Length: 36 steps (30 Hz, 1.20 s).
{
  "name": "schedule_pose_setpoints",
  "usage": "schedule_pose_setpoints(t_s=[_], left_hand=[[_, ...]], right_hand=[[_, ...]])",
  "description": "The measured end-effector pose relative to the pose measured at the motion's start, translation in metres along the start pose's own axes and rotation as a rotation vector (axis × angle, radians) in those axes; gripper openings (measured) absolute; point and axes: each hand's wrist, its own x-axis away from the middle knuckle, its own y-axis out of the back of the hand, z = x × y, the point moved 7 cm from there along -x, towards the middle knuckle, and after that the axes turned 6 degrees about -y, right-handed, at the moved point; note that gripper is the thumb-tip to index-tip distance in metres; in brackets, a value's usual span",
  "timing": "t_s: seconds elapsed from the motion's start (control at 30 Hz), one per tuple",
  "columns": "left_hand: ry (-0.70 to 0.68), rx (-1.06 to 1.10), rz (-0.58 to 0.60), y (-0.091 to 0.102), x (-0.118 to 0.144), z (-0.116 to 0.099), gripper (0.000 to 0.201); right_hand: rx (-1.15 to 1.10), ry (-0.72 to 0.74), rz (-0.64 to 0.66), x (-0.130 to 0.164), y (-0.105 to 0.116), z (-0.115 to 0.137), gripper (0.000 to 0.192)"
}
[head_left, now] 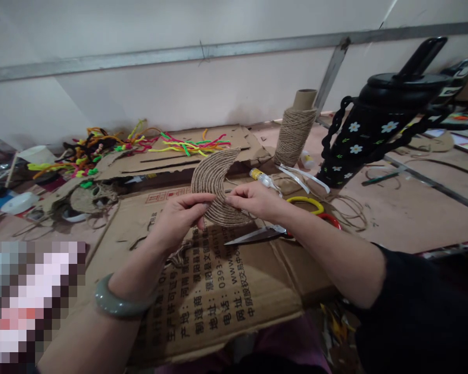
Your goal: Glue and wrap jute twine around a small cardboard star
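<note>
A crescent shape made of rows of jute twine (207, 179) is held up between both hands, above a printed cardboard sheet. My left hand (179, 218) pinches its lower left part between thumb and fingers. With its fingers pressed together, my right hand (259, 200) grips the inner curve of the crescent. Scissors (257, 235) with yellow and red handles lie beneath the right forearm, blades pointing left. Just past the right hand is a small glue bottle (262, 178) with a yellow label. Farther back stands a cone of jute twine (295, 132), partly unwound.
A black flowered tumbler (364, 130) with a braided strap stands at the right. Colourful pipe cleaners (191, 144) lie on cardboard at the back left. The cardboard sheet (269, 291) covers the near work surface. Loose twine (353, 215) trails right of the scissors.
</note>
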Motion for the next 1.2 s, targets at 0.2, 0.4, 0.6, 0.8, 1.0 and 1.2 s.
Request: schedule_pose_setpoints(t_s=[0.2,0.4,0.6,0.8,1.0,1.2], left_hand=[[-0.003,0.044,-0.037,0.004,-0.002,-0.001,0.020],[-0.005,0.091,-0.100,0.008,-0.004,0.000,0.023],[-0.004,0.128,-0.129,0.006,-0.001,-0.004,0.022],[-0.011,0.119,-0.145,0.007,-0.001,-0.006,0.021],[-0.033,0.113,-0.169,0.005,0.001,-0.006,0.021],[-0.068,0.151,-0.187,0.005,0.003,-0.006,0.022]], right_hand=[[0.016,-0.003,0.002,0.000,0.002,0.000,0.041],[0.232,0.053,-0.048,0.003,0.001,0.007,0.040],[0.555,0.142,-0.131,0.010,-0.004,0.021,0.033],[0.591,0.069,-0.127,0.012,0.000,0.020,0.036],[0.571,0.120,-0.223,0.016,-0.001,0.024,0.033],[0.650,0.111,-0.237,0.019,-0.005,0.031,0.031]])
